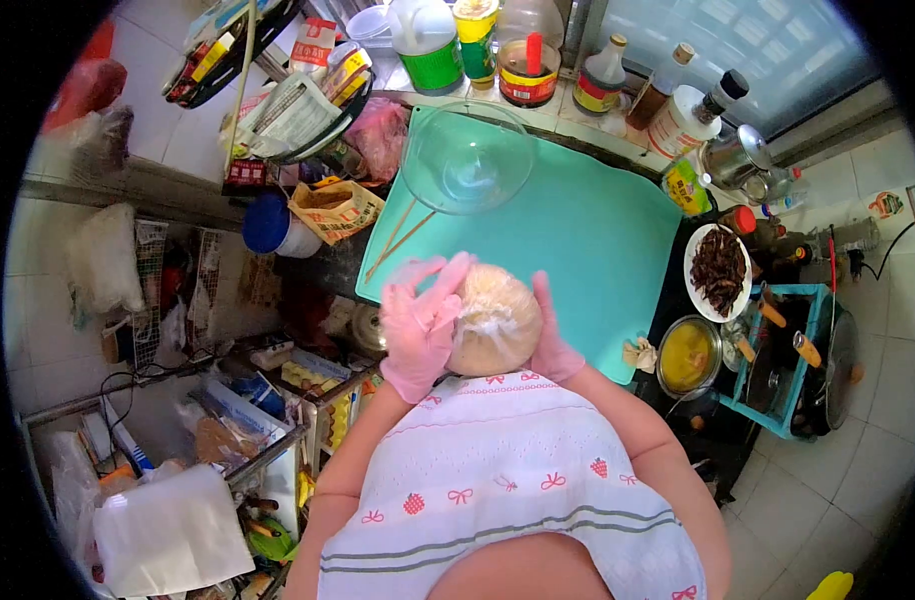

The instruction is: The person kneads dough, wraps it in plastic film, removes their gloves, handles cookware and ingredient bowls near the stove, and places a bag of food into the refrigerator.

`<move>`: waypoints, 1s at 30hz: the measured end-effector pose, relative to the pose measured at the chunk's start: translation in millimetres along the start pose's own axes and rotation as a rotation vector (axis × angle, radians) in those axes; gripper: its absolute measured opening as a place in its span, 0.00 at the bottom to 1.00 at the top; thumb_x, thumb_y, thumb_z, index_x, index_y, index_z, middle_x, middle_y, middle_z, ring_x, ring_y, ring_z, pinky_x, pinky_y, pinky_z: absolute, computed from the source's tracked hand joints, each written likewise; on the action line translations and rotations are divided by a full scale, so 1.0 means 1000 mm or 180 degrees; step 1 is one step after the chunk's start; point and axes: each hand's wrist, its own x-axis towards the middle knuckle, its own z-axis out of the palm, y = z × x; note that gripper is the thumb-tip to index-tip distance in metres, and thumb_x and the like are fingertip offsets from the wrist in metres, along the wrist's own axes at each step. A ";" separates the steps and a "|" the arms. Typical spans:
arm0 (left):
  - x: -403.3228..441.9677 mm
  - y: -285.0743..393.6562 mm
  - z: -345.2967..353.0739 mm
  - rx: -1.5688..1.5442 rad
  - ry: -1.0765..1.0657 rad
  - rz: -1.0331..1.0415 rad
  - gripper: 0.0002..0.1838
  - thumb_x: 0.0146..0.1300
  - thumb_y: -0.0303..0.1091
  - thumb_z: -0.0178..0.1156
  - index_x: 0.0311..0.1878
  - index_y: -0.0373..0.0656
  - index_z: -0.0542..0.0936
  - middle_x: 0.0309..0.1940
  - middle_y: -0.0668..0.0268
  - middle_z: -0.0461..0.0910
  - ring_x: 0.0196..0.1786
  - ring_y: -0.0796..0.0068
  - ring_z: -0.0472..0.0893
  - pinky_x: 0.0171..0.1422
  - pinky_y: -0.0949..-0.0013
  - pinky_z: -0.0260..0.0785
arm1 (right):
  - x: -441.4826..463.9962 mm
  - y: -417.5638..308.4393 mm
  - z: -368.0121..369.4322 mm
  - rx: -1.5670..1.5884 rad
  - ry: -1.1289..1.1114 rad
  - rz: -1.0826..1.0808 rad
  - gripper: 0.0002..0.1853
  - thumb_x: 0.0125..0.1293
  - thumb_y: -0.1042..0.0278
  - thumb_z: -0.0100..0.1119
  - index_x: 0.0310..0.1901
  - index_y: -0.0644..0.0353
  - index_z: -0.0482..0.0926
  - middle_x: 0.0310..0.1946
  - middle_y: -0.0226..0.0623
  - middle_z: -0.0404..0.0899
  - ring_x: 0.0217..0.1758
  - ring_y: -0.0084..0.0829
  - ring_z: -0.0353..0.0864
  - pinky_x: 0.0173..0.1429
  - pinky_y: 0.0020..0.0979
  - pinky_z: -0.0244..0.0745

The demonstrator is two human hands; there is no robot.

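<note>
A round, pale brown bundle in a clear plastic bag [498, 325] is held close to the apron, over the near edge of the green mat [588, 230]. My left hand [420, 325], in a pink see-through glove, has its fingers bent at the bundle's left side, near the gathered plastic on top. My right hand [553, 340], gloved alike, supports the bundle's right side, its thumb pointing up and its other fingers hidden behind the bundle. Beyond the hands a clear glass bowl [468, 160] rests on the mat, with a pair of wooden chopsticks [398, 245] to its left.
Bottles and jars, among them a dark sauce jar [528, 75], line the sill behind the mat. At the right are a white plate of dark strips [693, 265], a bowl of yellow liquid [688, 357] and a teal rack [778, 420]. An opened paper packet [336, 208] stands left.
</note>
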 end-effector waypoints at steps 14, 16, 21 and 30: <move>0.003 0.008 0.000 0.0781 -0.0094 0.1132 0.15 0.49 0.31 0.72 0.42 0.49 0.80 0.38 0.64 0.78 0.41 0.63 0.77 0.47 0.64 0.71 | -0.015 -0.010 0.015 -0.0049 -0.0307 -0.0185 0.45 0.62 0.23 0.36 0.74 0.45 0.49 0.72 0.34 0.56 0.72 0.36 0.60 0.75 0.41 0.53; 0.006 0.022 -0.002 0.0881 -0.0173 0.1160 0.15 0.49 0.30 0.72 0.41 0.48 0.80 0.38 0.64 0.78 0.41 0.63 0.77 0.48 0.65 0.71 | -0.015 -0.011 0.021 0.0047 -0.0288 -0.0179 0.45 0.63 0.24 0.37 0.74 0.44 0.49 0.71 0.34 0.56 0.72 0.36 0.60 0.75 0.41 0.54; 0.012 0.011 0.014 -0.0018 -0.0136 0.1192 0.22 0.44 0.26 0.74 0.46 0.44 0.81 0.49 0.58 0.76 0.51 0.61 0.75 0.54 0.60 0.70 | -0.013 -0.010 0.016 0.0228 -0.0436 0.0075 0.44 0.63 0.25 0.38 0.74 0.44 0.50 0.71 0.35 0.57 0.71 0.36 0.61 0.74 0.42 0.56; 0.017 0.009 0.013 0.0109 -0.0542 -0.0061 0.39 0.50 0.38 0.72 0.66 0.39 0.69 0.69 0.53 0.59 0.69 0.50 0.63 0.71 0.56 0.57 | 0.005 -0.028 0.004 0.0059 0.0140 0.0178 0.38 0.70 0.33 0.30 0.73 0.49 0.51 0.71 0.36 0.58 0.72 0.37 0.60 0.74 0.42 0.55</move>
